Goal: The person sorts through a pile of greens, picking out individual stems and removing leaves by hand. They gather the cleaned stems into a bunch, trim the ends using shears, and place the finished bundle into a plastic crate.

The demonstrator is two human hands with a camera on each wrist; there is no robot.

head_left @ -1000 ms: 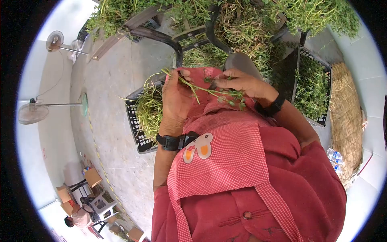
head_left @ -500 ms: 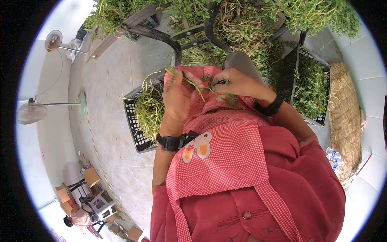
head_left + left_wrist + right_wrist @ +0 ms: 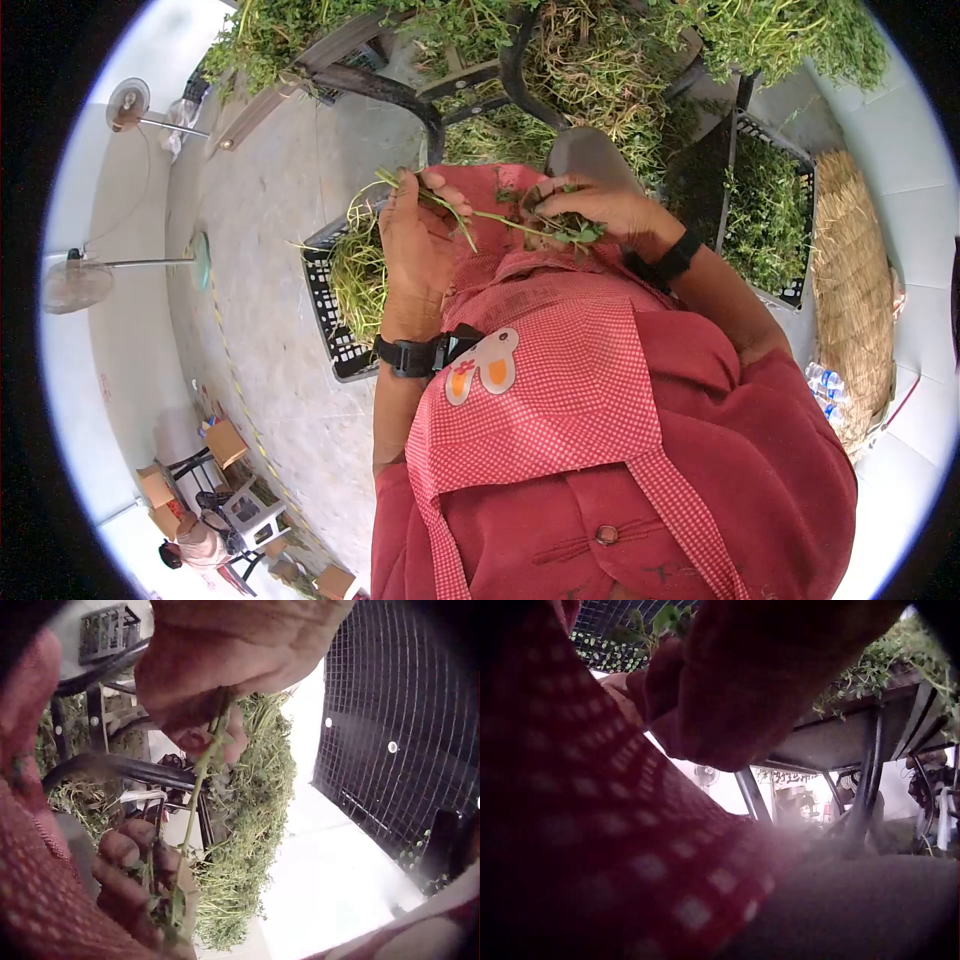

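nearest the body, over the checked red apron (image 3: pixel 560 380), the left hand (image 3: pixel 415 245) pinches the bare end of a green sprig (image 3: pixel 480 213) between thumb and fingers; the left wrist view shows the stem (image 3: pixel 196 802) running down from that pinch. just to its right the right hand (image 3: pixel 590 205) has its fingertips curled on the leafy end of the same sprig, pinching at the leaves. compared with a second ago both hands have shifted up and a little leftward, the stem lies flatter between them, and the right fingers sit closer round the leaf cluster; this reads as plucking under way on this sprig, not yet finished.

under and left of the left hand, a black crate (image 3: pixel 335 330) holds pale stripped stems. beyond the right hand, another crate (image 3: pixel 790 170) holds greens. farther off, past both hands, heaps of herb (image 3: pixel 600 60) cover a bench.
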